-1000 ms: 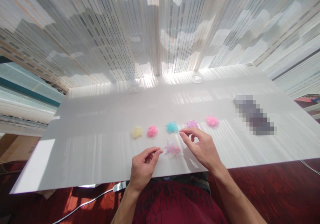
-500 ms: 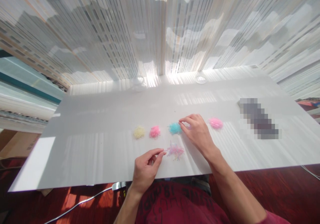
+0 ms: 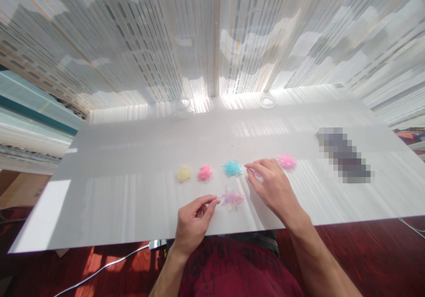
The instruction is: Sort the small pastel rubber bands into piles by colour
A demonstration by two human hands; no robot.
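Observation:
My left hand (image 3: 194, 224) is closed in a pinch on a thin pinkish strand, likely a small rubber band, at the left edge of a mixed pastel pile (image 3: 233, 199). My right hand (image 3: 274, 184) is over the table with thumb and index finger a little apart and nothing visible between them. Beneath its fingers a lilac pile (image 3: 257, 175) shows only in part. Just left of those fingertips lies a turquoise pile (image 3: 232, 167) of fine strands. Farther left are a hot pink pile (image 3: 205, 173) and a pale yellow one (image 3: 183, 174).
Beyond my right hand lies a light pink pile (image 3: 287, 161). A blurred-out dark object (image 3: 345, 155) rests on the right of the white table (image 3: 133, 155). Two clear round containers, one left (image 3: 182, 104) and one right (image 3: 267, 102), stand by the curtain (image 3: 149, 44).
My right hand has moved right, away from the turquoise pile, and its thumb and index finger have parted. My left hand keeps its pinch in nearly the same place.

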